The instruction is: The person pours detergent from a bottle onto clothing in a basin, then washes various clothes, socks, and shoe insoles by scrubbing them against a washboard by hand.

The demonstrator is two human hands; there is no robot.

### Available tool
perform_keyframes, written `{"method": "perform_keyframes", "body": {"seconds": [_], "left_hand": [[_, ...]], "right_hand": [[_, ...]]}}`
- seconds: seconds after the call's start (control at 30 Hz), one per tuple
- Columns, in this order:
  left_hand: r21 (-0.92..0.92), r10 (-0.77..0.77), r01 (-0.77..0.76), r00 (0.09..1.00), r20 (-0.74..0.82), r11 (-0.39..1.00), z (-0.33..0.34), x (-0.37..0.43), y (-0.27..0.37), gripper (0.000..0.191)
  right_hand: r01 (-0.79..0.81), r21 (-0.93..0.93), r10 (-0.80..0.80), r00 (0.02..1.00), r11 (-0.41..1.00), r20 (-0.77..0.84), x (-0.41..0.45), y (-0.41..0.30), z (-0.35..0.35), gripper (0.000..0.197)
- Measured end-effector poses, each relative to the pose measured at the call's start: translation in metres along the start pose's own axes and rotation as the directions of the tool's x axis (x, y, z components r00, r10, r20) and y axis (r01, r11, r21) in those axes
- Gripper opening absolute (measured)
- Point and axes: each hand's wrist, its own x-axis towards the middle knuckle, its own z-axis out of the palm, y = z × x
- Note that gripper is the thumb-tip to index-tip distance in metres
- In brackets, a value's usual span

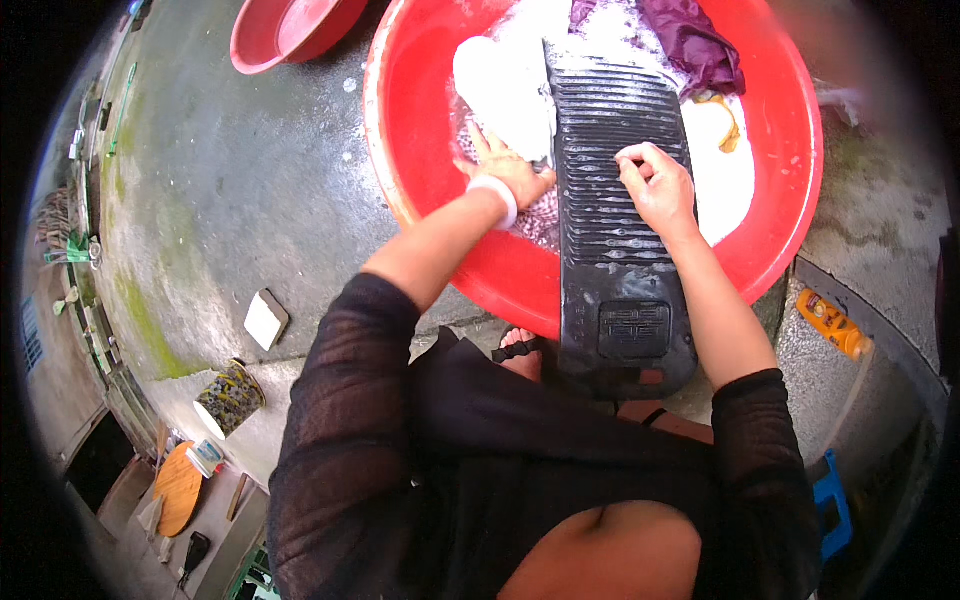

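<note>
A black ridged washboard (622, 195) leans in a large red plastic basin (795, 150), its lower end out over the near rim. My left hand (506, 169) has its fingers spread over wet patterned cloth (541, 223) in the water, beside the board's left edge. My right hand (660, 184) rests on the ridges with its fingers curled; whether something small is pinched in them cannot be told. Foamy white stuff (502, 97), cloth or suds, fills the basin's upper left. Purple fabric (697, 45) with suds lies at the board's far end. A yellowish cloth (727, 124) shows to its right.
A smaller red basin (300, 30) stands at the upper left on the wet concrete floor. Left of me are a white block-like object (266, 320) and a patterned container (230, 399). An orange bottle (832, 322) lies at the right, above a blue plastic object (832, 510).
</note>
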Motion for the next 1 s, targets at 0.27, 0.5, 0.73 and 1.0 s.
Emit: {"method": "perform_keyframes", "body": {"seconds": [0.27, 0.5, 0.73, 1.0], "left_hand": [[0.172, 0.185, -0.207, 0.973, 0.137, 0.963, 0.023, 0.14, -0.081, 0.06], [0.392, 0.386, -0.349, 0.922, -0.016, 0.851, -0.011, 0.025, -0.03, 0.056], [0.306, 0.406, -0.352, 0.904, -0.137, 0.885, -0.005, 0.062, -0.039, 0.064], [-0.225, 0.198, -0.246, 0.956, -0.217, 0.943, -0.046, 0.102, -0.096, 0.07]], "right_hand": [[0.076, -0.045, -0.078, 0.996, 0.996, -0.044, 0.006, 0.001, 0.006, 0.004], [0.088, -0.03, -0.089, 0.996, 0.996, -0.028, 0.007, -0.009, 0.007, 0.004], [0.074, -0.035, -0.074, 0.997, 0.997, -0.002, 0.006, -0.012, 0.003, 0.005], [0.078, 0.062, -0.074, 0.995, 0.995, -0.061, 0.008, -0.001, 0.009, 0.008]]}}
